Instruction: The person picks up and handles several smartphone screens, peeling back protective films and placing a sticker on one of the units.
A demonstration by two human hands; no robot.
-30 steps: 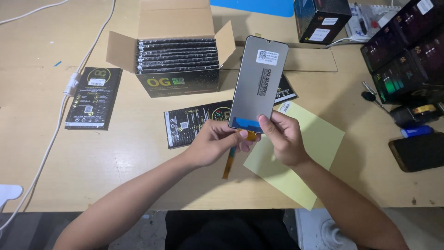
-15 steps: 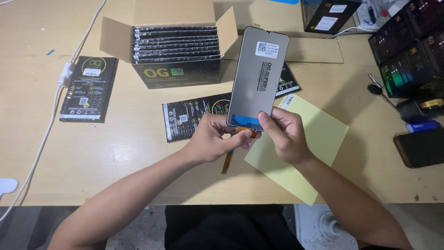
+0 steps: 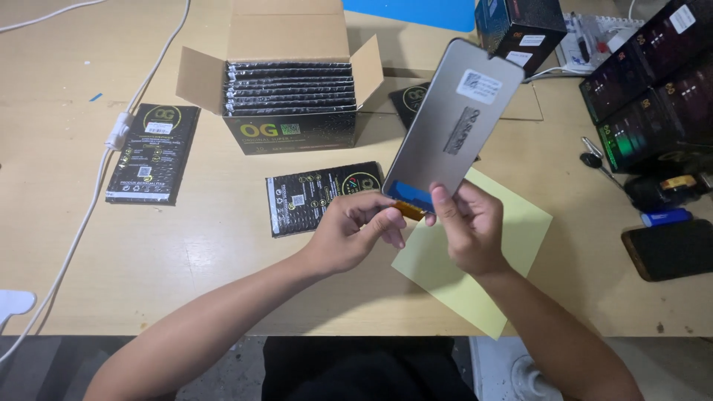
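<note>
Holding grey screen panel (image 3: 453, 126) upright; both hands (image 3: 416, 230) grip its bottom edge.

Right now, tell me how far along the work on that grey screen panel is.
Done: the grey screen panel is out of its packaging and held above the yellow sheet. In hand: the right hand grips its lower edge while the left hand pinches the orange flex strip. Left: the open carton is packed with black sleeves, and two more sleeves lie on the table.
</note>
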